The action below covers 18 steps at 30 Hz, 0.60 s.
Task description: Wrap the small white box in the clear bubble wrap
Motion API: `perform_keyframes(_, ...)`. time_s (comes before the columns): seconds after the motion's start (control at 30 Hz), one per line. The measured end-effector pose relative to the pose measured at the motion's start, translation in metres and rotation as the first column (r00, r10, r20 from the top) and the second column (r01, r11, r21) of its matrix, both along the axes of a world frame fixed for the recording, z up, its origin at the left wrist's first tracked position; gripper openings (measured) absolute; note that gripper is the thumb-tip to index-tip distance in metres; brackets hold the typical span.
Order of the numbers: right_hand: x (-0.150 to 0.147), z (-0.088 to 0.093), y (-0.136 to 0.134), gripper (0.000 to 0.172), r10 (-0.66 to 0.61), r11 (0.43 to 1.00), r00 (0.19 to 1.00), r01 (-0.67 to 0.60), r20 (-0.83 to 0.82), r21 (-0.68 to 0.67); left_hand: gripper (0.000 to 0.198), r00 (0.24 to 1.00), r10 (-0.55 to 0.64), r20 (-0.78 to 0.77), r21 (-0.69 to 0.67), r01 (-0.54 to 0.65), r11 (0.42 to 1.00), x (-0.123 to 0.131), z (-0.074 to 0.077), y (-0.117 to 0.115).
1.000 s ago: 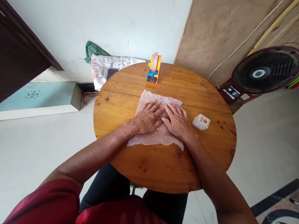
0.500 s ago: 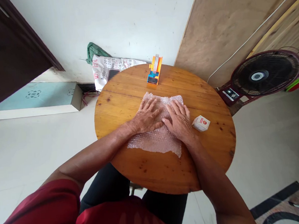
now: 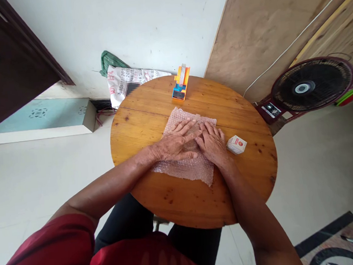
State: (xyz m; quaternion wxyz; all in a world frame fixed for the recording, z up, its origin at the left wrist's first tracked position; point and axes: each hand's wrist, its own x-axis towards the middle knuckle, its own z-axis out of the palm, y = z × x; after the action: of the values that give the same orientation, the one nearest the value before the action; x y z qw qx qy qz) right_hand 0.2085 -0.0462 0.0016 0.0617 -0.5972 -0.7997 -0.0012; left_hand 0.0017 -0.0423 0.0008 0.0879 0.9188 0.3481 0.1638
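Note:
A sheet of clear bubble wrap lies spread on the round wooden table. My left hand rests flat across its middle, fingers stretched out and spread, palm down. My right hand lies flat on the sheet's right part, its fingers extended. The fingertips of the left hand come up to the right hand's thumb and index finger; whether they touch is hard to tell. Just right of my right hand stands a small white box with red print.
An orange and blue tape dispenser stands at the table's far edge. Behind it, a printed white sack and a green bag lean against the wall. A dark red fan is to the right of the table.
My left hand has slid right over the bubble wrap, closer to my right hand, with its fingers spread wider. The right hand stays nearly in place.

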Motion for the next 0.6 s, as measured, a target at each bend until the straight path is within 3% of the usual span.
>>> perform_keyframes(0.07,0.000,0.000,0.000,0.057,0.000,1.000,1.000,0.000,0.009,0.003,0.087,0.999,-0.032,-0.042,-0.031,0.031,0.999,0.001,0.000,-0.001)
perform_keyframes(0.2,0.001,-0.001,0.000,0.057,-0.008,1.000,1.000,0.008,0.000,0.026,0.096,0.986,0.024,-0.162,-0.113,-0.043,0.993,0.001,-0.002,0.000)
perform_keyframes(0.43,-0.005,0.012,-0.015,0.055,0.068,0.987,0.998,-0.065,-0.014,0.149,0.100,0.980,0.101,-0.172,-0.122,-0.123,0.985,-0.002,-0.002,0.003)
perform_keyframes(0.6,-0.008,0.016,-0.021,0.056,0.176,0.983,0.984,-0.175,-0.011,0.052,0.099,0.975,0.098,-0.199,-0.125,-0.125,0.984,-0.003,0.000,0.004)
